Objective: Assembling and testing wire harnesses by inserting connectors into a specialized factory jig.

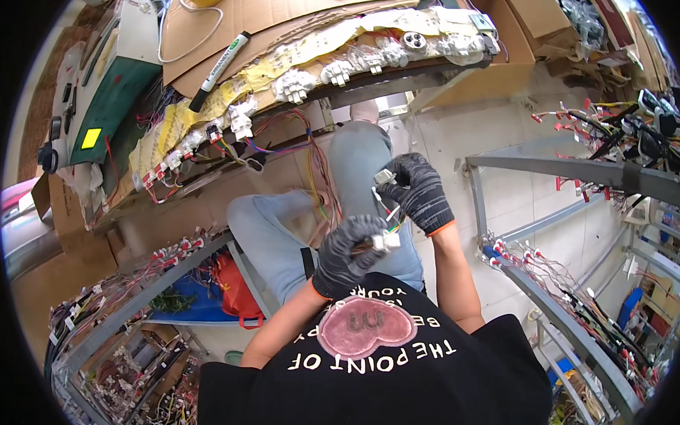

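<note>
Both my hands wear dark grey knit gloves, the right cuff edged in orange, and are raised over my lap. Between thumb and fingers my left hand (348,250) pinches a white plastic connector (386,242). Farther out and to the right, my right hand (419,194) is closed on another pale connector (385,176). Short thin wires (392,213), some white and some green or yellow, run between the two connectors. My fingers partly cover both pieces, so their exact shape is hidden.
Ahead stands a bench edge with a taped strip bearing several white connectors (294,85), a marker pen (220,71) and a green-and-white machine (108,84). A wire bundle (317,163) hangs from it. Metal racks (581,173) of wire harnesses flank me. A red bag (236,287) lies at left.
</note>
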Motion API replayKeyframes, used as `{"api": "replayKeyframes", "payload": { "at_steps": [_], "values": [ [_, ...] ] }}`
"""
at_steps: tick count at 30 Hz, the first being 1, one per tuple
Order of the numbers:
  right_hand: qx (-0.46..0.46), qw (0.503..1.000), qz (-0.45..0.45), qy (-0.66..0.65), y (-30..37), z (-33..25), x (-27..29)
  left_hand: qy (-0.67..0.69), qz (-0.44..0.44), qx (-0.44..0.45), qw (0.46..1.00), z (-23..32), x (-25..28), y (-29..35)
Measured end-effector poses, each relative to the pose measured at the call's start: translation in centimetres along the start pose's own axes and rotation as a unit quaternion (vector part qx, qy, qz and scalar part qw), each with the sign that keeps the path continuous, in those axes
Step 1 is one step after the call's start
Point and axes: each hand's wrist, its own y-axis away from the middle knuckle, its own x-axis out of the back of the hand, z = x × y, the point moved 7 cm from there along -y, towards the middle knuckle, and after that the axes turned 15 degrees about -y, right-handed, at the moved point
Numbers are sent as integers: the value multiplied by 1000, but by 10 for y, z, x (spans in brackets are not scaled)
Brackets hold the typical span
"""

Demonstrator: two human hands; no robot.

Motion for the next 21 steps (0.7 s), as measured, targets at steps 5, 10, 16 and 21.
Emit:
{"api": "replayKeyframes", "payload": {
  "at_steps": [5,10,16,21],
  "values": [
    [-18,966,46,-253,-29,-46,-2,-120,275,125,946,-38,48,-20],
    [-57,944,4,-325,-74,-39,-33,-169,239,126,948,-68,52,-43],
    [-6,943,56,-329,-83,-55,-36,-260,227,66,936,-13,56,-80],
    [-38,914,134,-382,-79,-73,-37,-231,299,42,925,-17,68,-96]
  ]
}}
